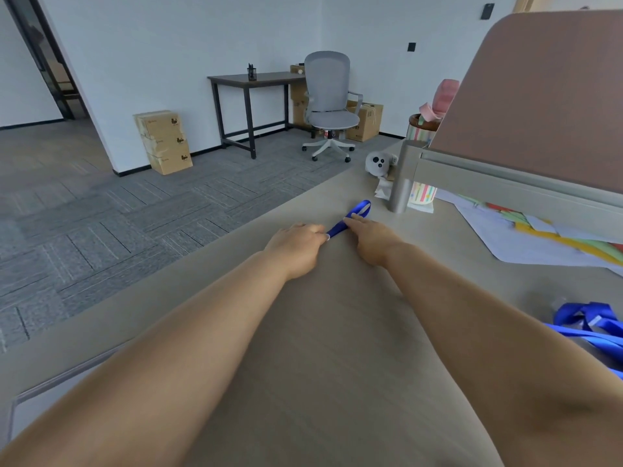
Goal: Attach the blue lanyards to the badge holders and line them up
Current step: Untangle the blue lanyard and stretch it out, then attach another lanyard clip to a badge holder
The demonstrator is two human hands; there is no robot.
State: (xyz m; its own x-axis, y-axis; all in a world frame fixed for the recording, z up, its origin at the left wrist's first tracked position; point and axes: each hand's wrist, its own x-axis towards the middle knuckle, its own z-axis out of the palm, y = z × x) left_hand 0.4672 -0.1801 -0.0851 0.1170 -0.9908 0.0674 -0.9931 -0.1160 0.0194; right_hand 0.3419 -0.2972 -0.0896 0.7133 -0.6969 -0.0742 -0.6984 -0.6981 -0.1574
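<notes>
Both arms are stretched out over the pale beige wood-grain tabletop (337, 332), hands close together near its far edge, not touching each other.

Left hand (296, 247): fingers curled, pinching the near end of a blue flat fabric lanyard (337, 229). There's a small white bit right at the fingertips, too small to identify.

Right hand (371, 241): one straight finger (352, 220) lies on the strap just beyond the left hand. The other fingers are hidden behind the back of the hand, so I cannot tell if it's pinching or only pressing.

The lanyard lies on the table and runs diagonally away from the hands. Its far end forms a small open loop (362, 207) near the grey metal post (403, 176) of the mauve desk partition (539, 96).

A tangled heap of more blue lanyards (593, 321) sits at the right table edge, beside the right forearm and well apart from the hands.

Also on the table:
- a pastel striped paper cup (423, 193) behind the post
- a grey plush toy with a white face (379, 161) near the far corner
- white sheets with coloured paper strips (539, 230) under the partition

In the room behind:
- a grey mesh office chair (330, 106)
- a dark narrow desk (256, 79) with a black pen cup (251, 73)
- three stacked cardboard boxes (165, 141) against the wall
- grey carpet tiles (101, 214)
</notes>
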